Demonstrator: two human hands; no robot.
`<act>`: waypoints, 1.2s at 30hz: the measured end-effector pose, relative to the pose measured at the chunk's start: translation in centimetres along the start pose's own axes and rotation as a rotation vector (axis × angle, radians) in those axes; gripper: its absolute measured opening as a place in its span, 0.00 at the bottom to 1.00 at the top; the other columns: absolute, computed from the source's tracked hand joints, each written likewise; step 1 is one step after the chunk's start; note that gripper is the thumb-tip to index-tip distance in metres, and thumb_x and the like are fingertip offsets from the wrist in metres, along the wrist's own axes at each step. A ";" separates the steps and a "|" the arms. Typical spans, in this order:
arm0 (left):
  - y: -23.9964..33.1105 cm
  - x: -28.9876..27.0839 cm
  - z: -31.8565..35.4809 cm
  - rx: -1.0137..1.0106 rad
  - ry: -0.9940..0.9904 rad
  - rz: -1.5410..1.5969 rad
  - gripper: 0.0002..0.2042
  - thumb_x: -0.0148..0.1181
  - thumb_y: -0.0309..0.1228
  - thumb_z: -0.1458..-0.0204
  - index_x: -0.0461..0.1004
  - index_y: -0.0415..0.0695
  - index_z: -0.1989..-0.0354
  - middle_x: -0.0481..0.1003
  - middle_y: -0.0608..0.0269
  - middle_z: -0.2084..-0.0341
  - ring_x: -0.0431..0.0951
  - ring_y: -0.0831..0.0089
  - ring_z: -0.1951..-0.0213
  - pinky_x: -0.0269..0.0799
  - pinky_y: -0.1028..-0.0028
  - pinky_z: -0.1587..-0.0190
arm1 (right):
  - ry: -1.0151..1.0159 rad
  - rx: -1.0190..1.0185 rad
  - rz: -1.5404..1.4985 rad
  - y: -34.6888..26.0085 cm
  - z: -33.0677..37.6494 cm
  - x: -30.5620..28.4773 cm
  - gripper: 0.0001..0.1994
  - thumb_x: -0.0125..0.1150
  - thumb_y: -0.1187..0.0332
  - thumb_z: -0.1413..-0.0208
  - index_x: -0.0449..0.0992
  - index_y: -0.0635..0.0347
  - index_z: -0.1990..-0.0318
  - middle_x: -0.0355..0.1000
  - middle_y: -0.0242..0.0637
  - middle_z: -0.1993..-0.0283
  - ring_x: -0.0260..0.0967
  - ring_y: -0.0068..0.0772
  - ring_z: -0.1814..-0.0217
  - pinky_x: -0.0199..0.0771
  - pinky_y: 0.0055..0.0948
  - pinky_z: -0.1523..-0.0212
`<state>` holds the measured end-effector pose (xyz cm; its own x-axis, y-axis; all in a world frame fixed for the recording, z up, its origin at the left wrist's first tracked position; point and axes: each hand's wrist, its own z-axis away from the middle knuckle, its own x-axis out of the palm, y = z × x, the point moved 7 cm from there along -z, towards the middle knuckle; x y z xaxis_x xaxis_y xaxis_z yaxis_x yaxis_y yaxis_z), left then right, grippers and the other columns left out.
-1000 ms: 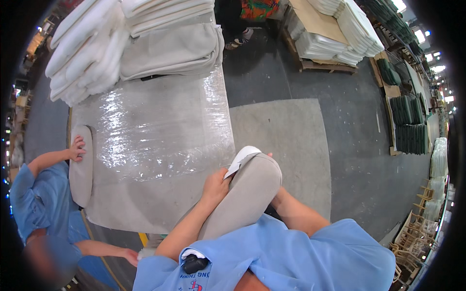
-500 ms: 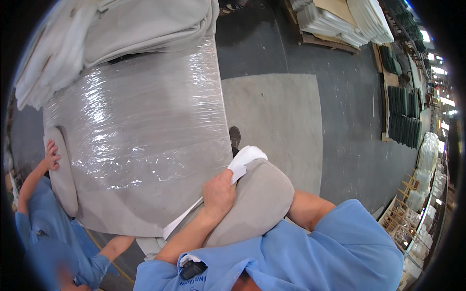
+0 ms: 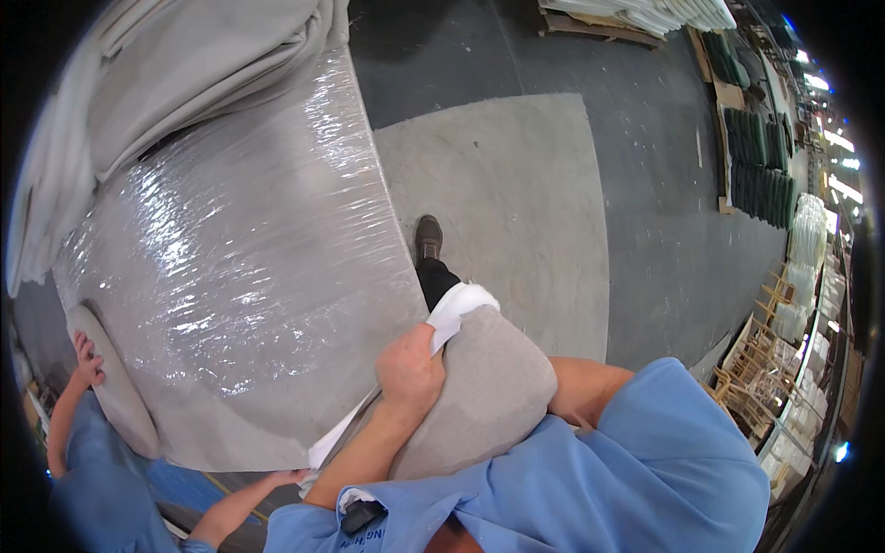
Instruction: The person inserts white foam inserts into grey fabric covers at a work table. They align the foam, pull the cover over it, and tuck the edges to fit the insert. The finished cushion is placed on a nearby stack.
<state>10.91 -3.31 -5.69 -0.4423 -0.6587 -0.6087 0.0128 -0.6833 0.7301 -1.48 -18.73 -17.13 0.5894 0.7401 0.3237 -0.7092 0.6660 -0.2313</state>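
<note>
Against my body I hold a grey fabric-covered cushion [image 3: 489, 387] with rounded corners, tilted at the near right edge of the table [image 3: 249, 313]. My left hand [image 3: 411, 369] is closed around its rim, where a strip of white lining [image 3: 461, 309] shows. More white edging runs down beside my left wrist toward the table. The forearm of my right arm [image 3: 588, 385] goes behind the cushion; the hand itself is hidden. Grey material under clear, shiny plastic film covers the table.
At the left, a co-worker in blue [image 3: 115, 479] has one hand on another grey cushion [image 3: 115, 387] and the other at the table's near edge. Folded grey covers [image 3: 203, 74] lie at the far left. Dark green cushions [image 3: 756, 166] and wooden frames [image 3: 756, 369] stand at right.
My view has swung, so the table appears turned and further left, and my shoe shows more fully on the floor. The co-worker's near hand has come closer to my cushion. My left grip stays.
</note>
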 end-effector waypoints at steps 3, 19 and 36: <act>-0.1 0.1 -0.4 0.013 0.005 0.027 0.05 0.63 0.25 0.48 0.75 0.43 0.63 0.78 0.49 0.73 0.79 0.44 0.69 0.72 0.50 0.66 | 0.022 -0.008 0.004 0.3 0.3 -0.5 0.32 0.46 0.40 0.29 0.81 0.65 0.48 0.82 0.47 0.52 0.80 0.47 0.49 0.78 0.46 0.45; -1.2 0.4 -1.3 -0.060 -0.058 0.095 0.06 0.58 0.29 0.34 0.78 0.39 0.61 0.78 0.47 0.72 0.79 0.50 0.70 0.74 0.61 0.63 | 0.213 -0.227 0.267 3.0 -3.5 3.6 0.30 0.46 0.44 0.29 0.82 0.67 0.51 0.83 0.48 0.55 0.80 0.47 0.52 0.78 0.46 0.47; -1.0 0.2 -1.7 -0.077 -0.050 -0.099 0.07 0.59 0.31 0.33 0.79 0.41 0.60 0.80 0.48 0.69 0.80 0.49 0.68 0.75 0.60 0.62 | 0.406 -0.570 0.403 -1.3 -0.1 4.6 0.22 0.51 0.55 0.32 0.81 0.69 0.63 0.78 0.63 0.61 0.77 0.68 0.53 0.73 0.53 0.53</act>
<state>12.35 -3.27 -7.07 -0.4886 -0.5713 -0.6594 0.0345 -0.7679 0.6397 2.18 -16.14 -15.39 0.5026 0.8368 -0.2172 -0.6555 0.2052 -0.7268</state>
